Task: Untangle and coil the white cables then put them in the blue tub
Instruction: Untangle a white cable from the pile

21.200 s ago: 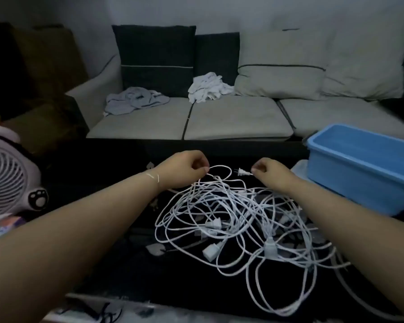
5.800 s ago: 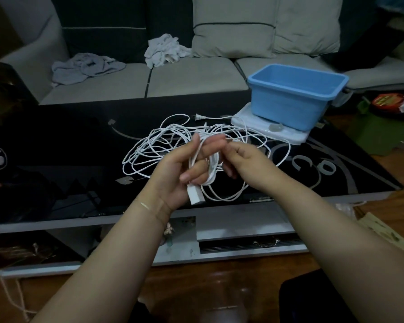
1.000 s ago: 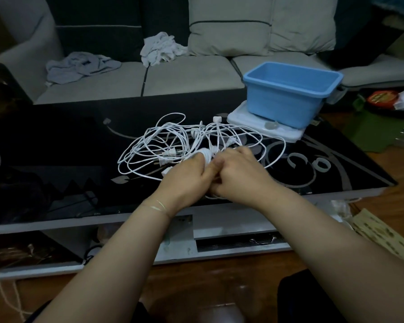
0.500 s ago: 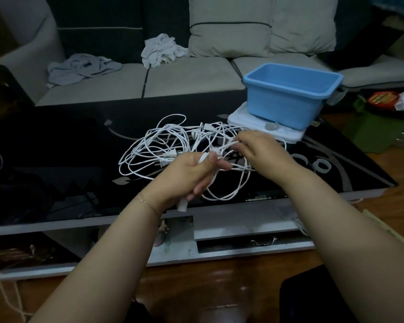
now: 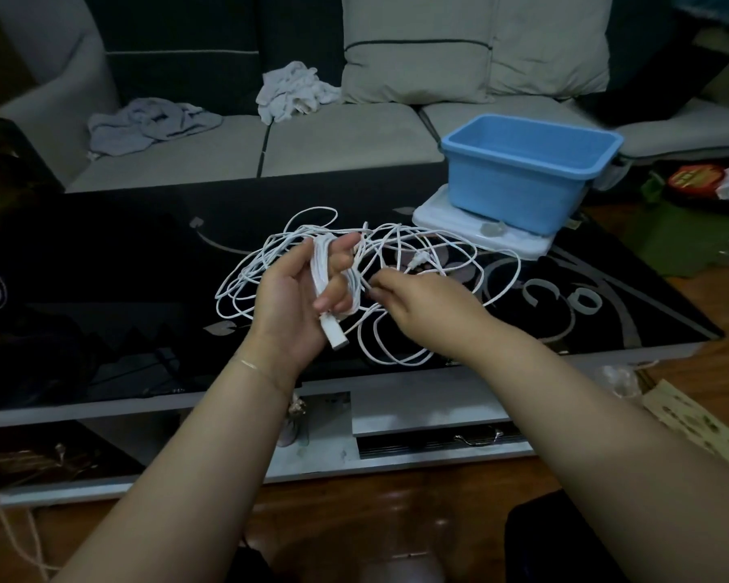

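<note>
A tangle of white cables (image 5: 400, 250) lies in the middle of the black glass table (image 5: 102, 263). My left hand (image 5: 295, 300) is raised palm-up above it and holds a small coil of white cable (image 5: 323, 269) wound round its fingers, with a white plug end (image 5: 334, 336) hanging below the palm. My right hand (image 5: 417, 305) is just right of it and pinches a strand of the same cable close to the coil. The blue tub (image 5: 522, 174) stands on a white lid at the table's far right and looks empty.
A grey sofa (image 5: 354, 140) with cushions and crumpled cloths (image 5: 295, 94) runs behind the table. A drawer unit (image 5: 434, 431) sits under the table's front edge. Green and red items (image 5: 691, 191) lie on the floor at the right.
My left hand has turned palm-up and lifted, showing the coil round its fingers. My right hand has drawn back toward the left hand, bringing another length of cable with it.
</note>
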